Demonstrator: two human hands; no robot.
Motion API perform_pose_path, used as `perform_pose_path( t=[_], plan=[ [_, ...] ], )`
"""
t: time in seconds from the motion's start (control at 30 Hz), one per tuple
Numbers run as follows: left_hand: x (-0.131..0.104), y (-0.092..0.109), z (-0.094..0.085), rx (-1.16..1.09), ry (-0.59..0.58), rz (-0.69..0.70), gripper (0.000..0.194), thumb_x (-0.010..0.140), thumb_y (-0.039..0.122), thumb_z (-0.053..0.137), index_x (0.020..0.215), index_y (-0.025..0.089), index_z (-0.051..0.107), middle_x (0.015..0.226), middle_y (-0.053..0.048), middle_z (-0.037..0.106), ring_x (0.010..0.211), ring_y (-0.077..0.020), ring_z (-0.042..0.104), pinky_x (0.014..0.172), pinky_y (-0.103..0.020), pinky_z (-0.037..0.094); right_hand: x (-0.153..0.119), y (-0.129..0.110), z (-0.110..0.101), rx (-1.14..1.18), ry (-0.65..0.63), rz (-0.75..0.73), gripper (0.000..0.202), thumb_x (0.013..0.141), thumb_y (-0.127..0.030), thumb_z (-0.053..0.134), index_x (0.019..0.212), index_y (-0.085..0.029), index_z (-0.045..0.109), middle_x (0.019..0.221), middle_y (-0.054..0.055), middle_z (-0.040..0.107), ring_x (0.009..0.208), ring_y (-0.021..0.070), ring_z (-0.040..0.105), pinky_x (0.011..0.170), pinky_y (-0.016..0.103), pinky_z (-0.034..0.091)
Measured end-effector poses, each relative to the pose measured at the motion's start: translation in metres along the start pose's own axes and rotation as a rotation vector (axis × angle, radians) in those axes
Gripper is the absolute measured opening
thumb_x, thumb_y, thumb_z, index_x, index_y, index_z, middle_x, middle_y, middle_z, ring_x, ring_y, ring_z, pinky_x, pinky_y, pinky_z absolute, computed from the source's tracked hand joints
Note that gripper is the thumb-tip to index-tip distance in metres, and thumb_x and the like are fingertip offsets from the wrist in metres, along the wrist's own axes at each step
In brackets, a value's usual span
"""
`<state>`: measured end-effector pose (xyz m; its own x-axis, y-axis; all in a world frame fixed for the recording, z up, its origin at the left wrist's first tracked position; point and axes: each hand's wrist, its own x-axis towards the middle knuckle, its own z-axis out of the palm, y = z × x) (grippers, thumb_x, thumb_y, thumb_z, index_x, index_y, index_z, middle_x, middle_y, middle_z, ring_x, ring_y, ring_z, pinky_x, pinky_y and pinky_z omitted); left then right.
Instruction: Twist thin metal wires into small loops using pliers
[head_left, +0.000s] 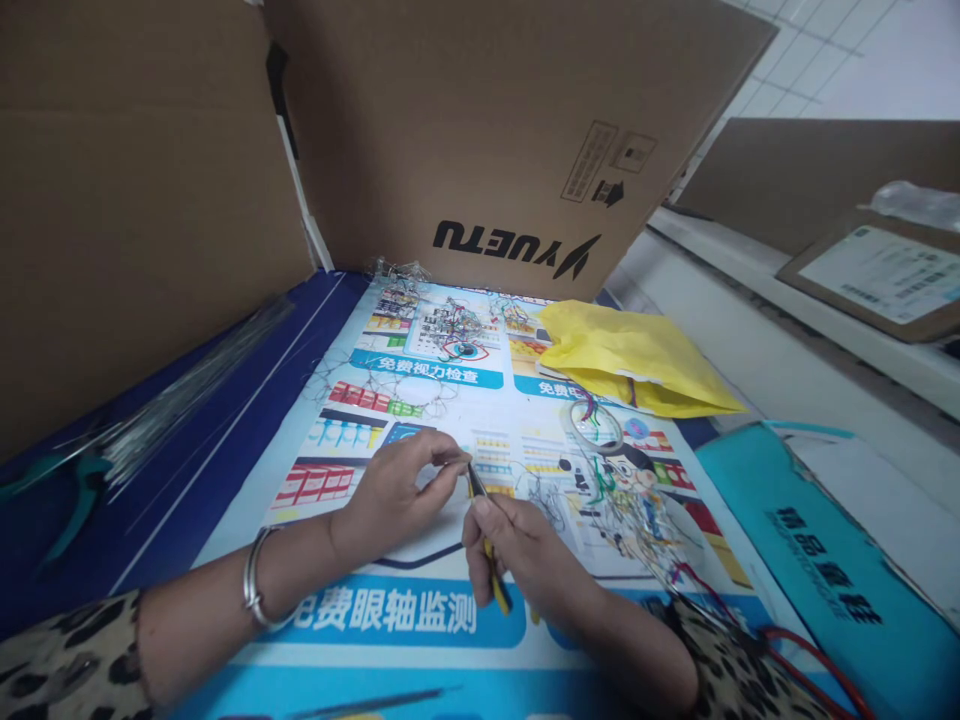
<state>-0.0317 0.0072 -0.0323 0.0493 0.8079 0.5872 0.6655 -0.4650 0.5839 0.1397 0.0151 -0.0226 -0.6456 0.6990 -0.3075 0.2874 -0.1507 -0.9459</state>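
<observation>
My left hand [409, 485] is at the middle of the printed sheet, thumb and forefinger pinched around something too small to make out. Just to its right, my right hand [510, 550] is closed around tweezers [496, 580] with yellow grips and a dark metal tip. The tip points up and meets the fingertips of my left hand. Thin wire pieces [551, 500] lie on the sheet behind my right hand. A larger tangle of thin wires [637, 520] with coloured strands spreads farther right.
Cardboard panels [487, 130] stand behind. A yellow bag [637, 355] lies at the back right, a teal box [825, 540] at the right. Green-handled pliers [86, 495] and a bundle of thin wires [195, 390] lie left. A dark slender tool [375, 702] is at the front edge.
</observation>
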Motion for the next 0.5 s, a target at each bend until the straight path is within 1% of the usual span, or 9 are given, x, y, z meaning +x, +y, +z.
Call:
perform_pose_path(
  t=[0.1, 0.2, 0.3, 0.4, 0.5],
  plan=[
    [-0.0004, -0.0009, 0.0004, 0.041, 0.005, 0.048, 0.009, 0.081, 0.016, 0.053, 0.088, 0.018, 0.056, 0.074, -0.001, 0.067, 0.068, -0.0132, 0.063, 0.062, -0.024, 0.048, -0.0001, 0.0021, -0.0006, -0.007, 0.002, -0.003, 0.036, 0.089, -0.048, 0.033, 0.073, -0.019, 0.046, 0.042, -0.005, 0.052, 0.039, 0.0086, 0.047, 0.046, 0.020, 0.037],
    [-0.0019, -0.0029, 0.0015, 0.068, -0.007, 0.099, 0.010, 0.081, 0.015, 0.053, 0.089, 0.019, 0.056, 0.076, -0.002, 0.068, 0.069, -0.0138, 0.064, 0.063, -0.025, 0.048, -0.0011, -0.0002, -0.0005, -0.050, 0.008, 0.031, 0.030, 0.089, -0.040, 0.035, 0.070, -0.019, 0.046, 0.040, -0.006, 0.050, 0.038, 0.0083, 0.044, 0.047, 0.020, 0.038],
    [-0.0029, -0.0039, 0.0023, 0.071, -0.030, 0.120, 0.011, 0.081, 0.014, 0.051, 0.089, 0.019, 0.056, 0.079, -0.002, 0.068, 0.071, -0.0141, 0.064, 0.066, -0.026, 0.049, -0.0023, -0.0040, -0.0002, -0.104, 0.026, 0.062, 0.030, 0.088, -0.038, 0.036, 0.065, -0.020, 0.045, 0.037, -0.006, 0.046, 0.036, 0.0082, 0.041, 0.046, 0.020, 0.037],
    [-0.0025, -0.0021, 0.0015, 0.024, -0.054, 0.054, 0.011, 0.080, 0.012, 0.051, 0.088, 0.019, 0.055, 0.077, 0.000, 0.067, 0.071, -0.0130, 0.063, 0.066, -0.025, 0.048, -0.0028, -0.0052, -0.0004, -0.127, 0.024, 0.048, 0.033, 0.088, -0.040, 0.036, 0.063, -0.020, 0.044, 0.036, -0.007, 0.044, 0.035, 0.0078, 0.040, 0.044, 0.020, 0.036],
    [-0.0019, 0.0018, -0.0008, -0.067, -0.085, -0.065, 0.010, 0.079, 0.012, 0.051, 0.086, 0.019, 0.054, 0.074, 0.001, 0.064, 0.069, -0.0116, 0.062, 0.065, -0.023, 0.048, -0.0032, -0.0038, -0.0009, -0.140, 0.019, 0.045, 0.033, 0.088, -0.042, 0.036, 0.065, -0.020, 0.044, 0.035, -0.008, 0.042, 0.033, 0.0071, 0.037, 0.041, 0.019, 0.034]
  ],
)
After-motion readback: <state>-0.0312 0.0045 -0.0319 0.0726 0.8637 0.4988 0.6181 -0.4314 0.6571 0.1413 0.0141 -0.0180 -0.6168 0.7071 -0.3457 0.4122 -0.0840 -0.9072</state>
